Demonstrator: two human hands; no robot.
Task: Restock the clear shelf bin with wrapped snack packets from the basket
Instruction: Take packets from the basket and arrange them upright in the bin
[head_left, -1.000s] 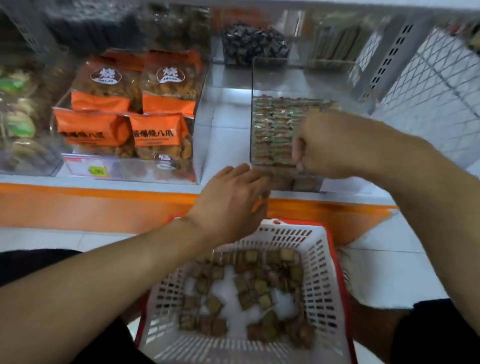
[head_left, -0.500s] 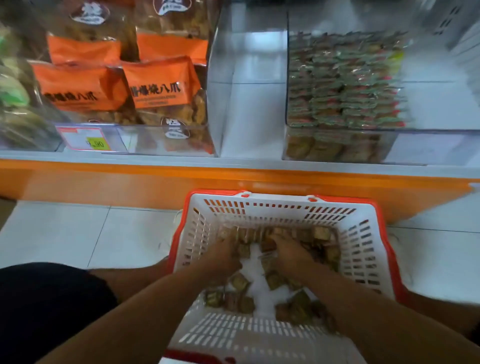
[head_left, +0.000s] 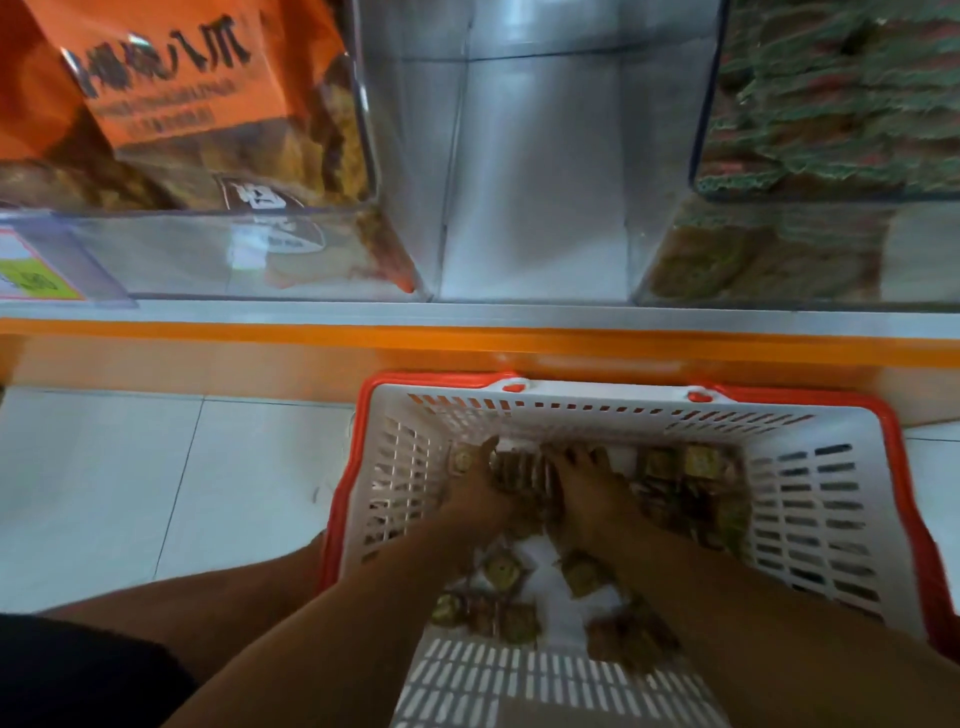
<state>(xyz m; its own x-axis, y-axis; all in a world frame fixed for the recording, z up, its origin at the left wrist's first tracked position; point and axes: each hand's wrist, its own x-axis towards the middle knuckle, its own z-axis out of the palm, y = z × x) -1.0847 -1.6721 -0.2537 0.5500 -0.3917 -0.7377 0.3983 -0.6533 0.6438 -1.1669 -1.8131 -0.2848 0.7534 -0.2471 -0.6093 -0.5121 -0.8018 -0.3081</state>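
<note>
While both forearms reach down into the basket, the scene reads so:

Left hand: the left hand (head_left: 480, 486) is low in the white basket (head_left: 810, 499), fingers curved inward against a row of small wrapped snack packets (head_left: 519, 470) gathered between the two hands; it appears to clasp one end of the row.

Right hand: the right hand (head_left: 584, 491) lies just beside the left, fingers spread and bent down over the other end of the same row; the two hands press the packets together from both sides. How tightly either grips cannot be told through the blur.

Loose packets: more brownish-green squares (head_left: 501, 569) lie scattered on the basket floor nearer the body than the hands, under the wrists, and others off the right hand's side toward the basket wall.

Shelf bin: the clear shelf bin (head_left: 800, 249) stands beyond and above the right hand, past the orange shelf edge (head_left: 467, 343), with rows of green-and-red wrapped packets inside.

Beyond the left hand: another clear bin (head_left: 208, 254) holds orange snack bags (head_left: 171, 78); a price tag (head_left: 31, 270) sits at its front.

Between the bins: bare shelf space (head_left: 535, 182), straight ahead of both hands.

In the way: the basket's far wall and red rim (head_left: 597, 387), then the shelf lip, stand between hands and bin.
</note>
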